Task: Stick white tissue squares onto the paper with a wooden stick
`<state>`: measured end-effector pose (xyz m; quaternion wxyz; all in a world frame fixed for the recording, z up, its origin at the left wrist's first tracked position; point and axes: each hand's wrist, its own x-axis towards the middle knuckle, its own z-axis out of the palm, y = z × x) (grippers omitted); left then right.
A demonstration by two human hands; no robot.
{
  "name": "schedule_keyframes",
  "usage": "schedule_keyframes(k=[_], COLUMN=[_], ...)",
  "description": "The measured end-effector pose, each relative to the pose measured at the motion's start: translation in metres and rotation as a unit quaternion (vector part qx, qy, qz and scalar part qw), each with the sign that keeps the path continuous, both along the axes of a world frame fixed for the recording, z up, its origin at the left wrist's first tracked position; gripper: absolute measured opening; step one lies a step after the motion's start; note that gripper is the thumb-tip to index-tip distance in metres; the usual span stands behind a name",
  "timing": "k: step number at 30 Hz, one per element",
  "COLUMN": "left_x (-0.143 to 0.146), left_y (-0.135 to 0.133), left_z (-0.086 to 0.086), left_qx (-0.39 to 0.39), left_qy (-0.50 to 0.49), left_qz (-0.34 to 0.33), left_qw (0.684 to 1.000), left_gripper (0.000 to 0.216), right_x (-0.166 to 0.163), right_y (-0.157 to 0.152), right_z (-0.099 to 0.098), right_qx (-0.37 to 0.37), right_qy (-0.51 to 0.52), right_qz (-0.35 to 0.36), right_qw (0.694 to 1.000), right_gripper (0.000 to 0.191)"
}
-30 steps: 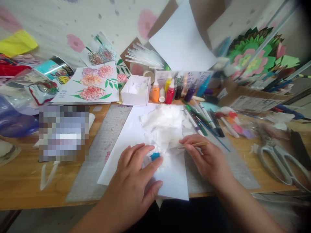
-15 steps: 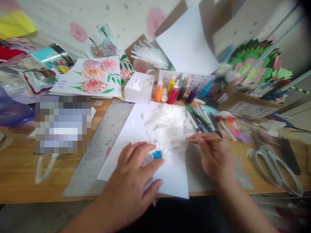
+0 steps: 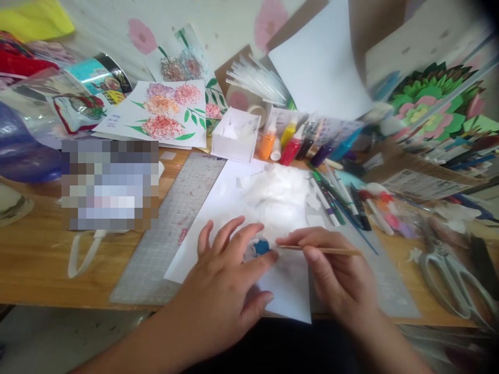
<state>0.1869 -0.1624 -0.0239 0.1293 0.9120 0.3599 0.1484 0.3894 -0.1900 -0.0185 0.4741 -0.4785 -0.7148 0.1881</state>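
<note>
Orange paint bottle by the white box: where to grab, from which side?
Take the orange bottle by its upper body, under the white cap, from above, pinching front to back. It stands upright; the white box and a small white bottle flank it, so a sideways grip looks blocked.

Your stick [image 3: 323, 250]: thin, wooden, approx. level, pinched in R hand [image 3: 339, 275], tip pointing left, at the blue bit [image 3: 262, 246]. Your blue bit: small, crumpled, on white sheet [image 3: 288, 291], by L hand [image 3: 224, 280] fingertips. Your sheet: flat, skewed. Your tissue scraps [image 3: 280, 195]: white, loose pile at sheet's far end.
</note>
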Motion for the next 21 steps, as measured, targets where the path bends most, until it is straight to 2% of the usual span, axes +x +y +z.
schedule_keyframes(k=[5,9,13,18,21], left_x=[-0.003,-0.005,-0.006,-0.005,-0.005], left_y=[-0.001,-0.002,-0.002,-0.002,-0.002], left_z=[0.000,-0.003,-0.003,-0.004,-0.005], left_qx=[-0.031,-0.039,-0.032,-0.027,-0.016], left_qy=[-0.046,-0.100,-0.099,-0.104,-0.107], left_qz=[0.009,0.029,0.012,0.013,0.015], left_qw=[0.998,0.994,0.994,0.994,0.994], left_gripper=[0.033,0.027,0.026,0.024,0.024], right_x=[0.001,0.002,0.003,0.003,0.003], right_y=[0.003,0.003,0.002,0.002,0.002], right_z=[0.002,0.001,-0.005,-0.011,-0.012], right_qx=[-0.029,-0.035,-0.040,-0.051,-0.054], right_qy=[-0.031,-0.017,0.039,0.167,0.158], right_qz=[0.023,0.042,0.061,0.046,0.048], right_qw=[0.999,0.998,0.997,0.984,0.985], right_gripper=[0.018,0.017,0.016,0.016,0.015])
